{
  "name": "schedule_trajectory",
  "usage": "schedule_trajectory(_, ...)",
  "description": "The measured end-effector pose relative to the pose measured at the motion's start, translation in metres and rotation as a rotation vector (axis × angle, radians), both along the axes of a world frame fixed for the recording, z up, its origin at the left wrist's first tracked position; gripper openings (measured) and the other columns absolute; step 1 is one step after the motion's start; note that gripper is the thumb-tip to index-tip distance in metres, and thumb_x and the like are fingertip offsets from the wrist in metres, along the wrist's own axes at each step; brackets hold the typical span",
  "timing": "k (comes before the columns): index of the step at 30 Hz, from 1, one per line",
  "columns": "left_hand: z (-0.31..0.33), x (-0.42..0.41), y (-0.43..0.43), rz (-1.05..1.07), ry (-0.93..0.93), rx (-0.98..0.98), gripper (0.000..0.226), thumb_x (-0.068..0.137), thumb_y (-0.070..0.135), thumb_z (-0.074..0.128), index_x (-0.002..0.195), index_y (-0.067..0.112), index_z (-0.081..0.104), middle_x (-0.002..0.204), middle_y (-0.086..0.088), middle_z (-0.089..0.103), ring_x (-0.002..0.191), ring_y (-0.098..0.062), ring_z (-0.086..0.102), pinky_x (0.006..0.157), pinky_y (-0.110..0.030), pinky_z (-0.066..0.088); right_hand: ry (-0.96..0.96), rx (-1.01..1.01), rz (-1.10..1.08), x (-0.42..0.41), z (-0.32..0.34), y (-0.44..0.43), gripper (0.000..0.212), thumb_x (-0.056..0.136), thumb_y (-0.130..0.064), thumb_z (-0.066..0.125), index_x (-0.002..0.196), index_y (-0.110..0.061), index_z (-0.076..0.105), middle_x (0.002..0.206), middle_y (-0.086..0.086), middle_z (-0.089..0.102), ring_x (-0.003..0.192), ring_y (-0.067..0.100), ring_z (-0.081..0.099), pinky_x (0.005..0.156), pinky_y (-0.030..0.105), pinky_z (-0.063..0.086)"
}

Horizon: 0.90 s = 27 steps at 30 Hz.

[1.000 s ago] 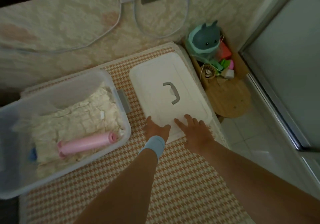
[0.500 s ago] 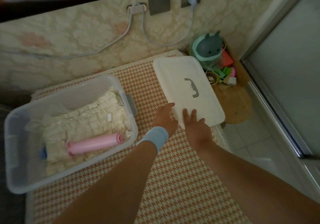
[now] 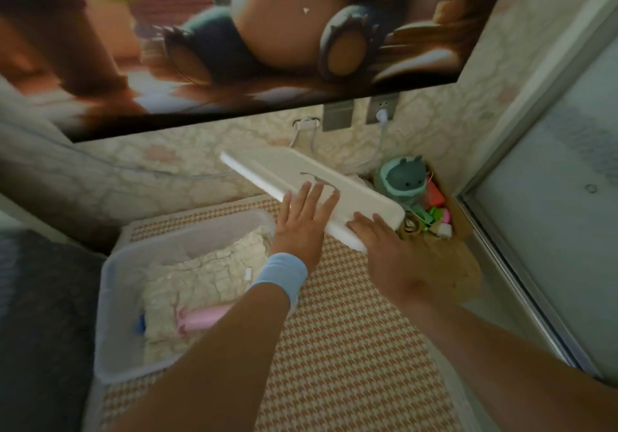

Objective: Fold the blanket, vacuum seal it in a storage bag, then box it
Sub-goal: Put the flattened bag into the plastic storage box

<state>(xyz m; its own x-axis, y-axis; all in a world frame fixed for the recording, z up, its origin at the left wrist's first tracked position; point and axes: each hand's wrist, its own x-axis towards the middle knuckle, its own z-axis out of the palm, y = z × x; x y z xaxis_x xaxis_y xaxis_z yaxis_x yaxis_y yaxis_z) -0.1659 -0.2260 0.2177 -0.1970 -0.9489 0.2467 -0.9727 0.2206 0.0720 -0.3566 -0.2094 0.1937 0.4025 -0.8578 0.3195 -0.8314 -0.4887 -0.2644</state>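
Lying flat on the top face of the lid, the left hand has its fingers straight and spread, fingertips just short of the grey handle; a pale blue wristband circles that wrist. The right hand grips the lid's near right end, fingers curled over the top by the corner. The white lid is held clear of the houndstooth mat, its long axis running from far left to near right. It is tilted so its bright long edge faces the camera and its top slopes away towards the wall. Left of the hands sits the clear box, open, holding the crinkled cream sealed blanket, with a pink roll on it. Beyond the lid's right end, a wooden tray holds a teal plush toy and small bright bits.
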Motion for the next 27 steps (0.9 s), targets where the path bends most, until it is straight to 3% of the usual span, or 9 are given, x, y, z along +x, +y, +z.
schedule_trajectory(3, 0.037, 0.037, 0.014, 0.02, -0.238, 0.105, 0.054, 0.094, 0.019, 0.048, 0.146, 0.027, 0.038, 0.157, -0.002, 0.03, 0.149, -0.029, 0.013, 0.112, -0.05, -0.025, -0.049, 0.032, 0.164, 0.027, 0.014, -0.008, 0.052, 0.083, 0.004, 0.05, 0.133, -0.009, 0.06, 0.137, 0.014, 0.061, 0.128, 0.042, 0.055, 0.103, 0.052, 0.046)
schedule_trajectory(5, 0.049, 0.057, 0.026, 0.042, -0.354, 0.222, 0.05, 0.097, 0.023, 0.038, 0.146, 0.03, 0.036, 0.159, -0.001, 0.024, 0.149, -0.031, 0.01, 0.111, -0.056, -0.025, -0.015, 0.133, 0.222, 0.046, 0.019, -0.009, 0.069, 0.077, 0.018, 0.057, 0.138, -0.012, 0.058, 0.145, 0.011, 0.055, 0.137, 0.039, 0.046, 0.107, 0.054, 0.046)
schedule_trajectory(9, 0.04, 0.107, 0.063, 0.075, -0.477, 0.414, 0.059, 0.095, 0.03, 0.044, 0.15, 0.04, 0.023, 0.163, 0.003, 0.008, 0.149, -0.033, 0.002, 0.105, -0.069, -0.02, 0.077, 0.279, 0.365, 0.089, 0.009, -0.001, 0.066, 0.096, 0.007, 0.048, 0.152, -0.028, 0.04, 0.16, 0.003, 0.035, 0.152, 0.026, 0.023, 0.119, 0.046, 0.031)
schedule_trajectory(13, 0.02, 0.15, 0.094, 0.136, -0.35, 0.618, 0.066, 0.095, 0.034, 0.046, 0.152, 0.041, 0.014, 0.162, 0.01, 0.005, 0.15, -0.023, 0.003, 0.111, -0.066, -0.012, 0.285, 0.326, 0.412, 0.127, -0.012, 0.012, 0.071, 0.101, -0.006, 0.05, 0.156, -0.041, 0.022, 0.166, 0.003, 0.018, 0.154, 0.025, 0.01, 0.123, 0.051, 0.015)
schedule_trajectory(17, 0.006, 0.161, 0.116, 0.155, -0.083, 0.835, 0.056, 0.097, 0.029, 0.052, 0.148, 0.038, 0.032, 0.159, 0.005, 0.025, 0.145, -0.018, 0.024, 0.119, -0.035, 0.019, 0.521, 0.481, 0.42, 0.143, -0.024, 0.024, 0.092, 0.094, -0.003, 0.059, 0.159, -0.036, 0.002, 0.168, -0.001, -0.005, 0.154, 0.019, -0.009, 0.123, 0.055, 0.008)
schedule_trajectory(20, -0.007, 0.16, 0.127, 0.144, -0.043, 0.804, 0.055, 0.098, 0.038, 0.048, 0.15, 0.035, 0.029, 0.154, 0.0, 0.034, 0.14, -0.022, 0.032, 0.115, -0.036, 0.027, 0.463, 0.581, 0.39, 0.156, -0.028, 0.023, 0.087, 0.09, -0.003, 0.061, 0.16, -0.027, 0.015, 0.168, 0.0, -0.001, 0.154, 0.019, -0.006, 0.122, 0.052, 0.017)
schedule_trajectory(23, -0.025, 0.172, 0.128, 0.259, -0.033, 0.676, 0.06, 0.097, 0.042, 0.046, 0.151, 0.035, 0.022, 0.16, 0.001, 0.015, 0.145, -0.024, 0.018, 0.116, -0.04, 0.025, 0.327, 0.554, 0.276, 0.175, -0.027, 0.02, 0.067, 0.094, -0.012, 0.049, 0.156, -0.027, 0.028, 0.164, 0.004, 0.015, 0.153, 0.021, 0.007, 0.12, 0.05, 0.02)
schedule_trajectory(25, -0.036, 0.181, 0.132, 0.334, -0.043, 0.741, 0.063, 0.097, 0.051, 0.043, 0.152, 0.037, 0.016, 0.162, 0.0, 0.001, 0.148, -0.028, 0.006, 0.118, -0.045, 0.02, 0.296, 0.57, 0.183, 0.182, -0.029, 0.023, 0.056, 0.102, -0.025, 0.041, 0.156, -0.029, 0.027, 0.166, 0.006, 0.008, 0.154, 0.026, 0.0, 0.12, 0.053, 0.02)
schedule_trajectory(27, -0.042, 0.185, 0.135, 0.306, -0.059, 0.774, 0.061, 0.097, 0.054, 0.039, 0.152, 0.037, 0.02, 0.162, -0.002, 0.007, 0.147, -0.029, 0.011, 0.117, -0.043, 0.023, 0.317, 0.61, 0.144, 0.182, -0.034, 0.027, 0.054, 0.105, -0.031, 0.037, 0.157, -0.028, 0.024, 0.168, 0.004, 0.001, 0.154, 0.027, -0.006, 0.119, 0.056, 0.022)
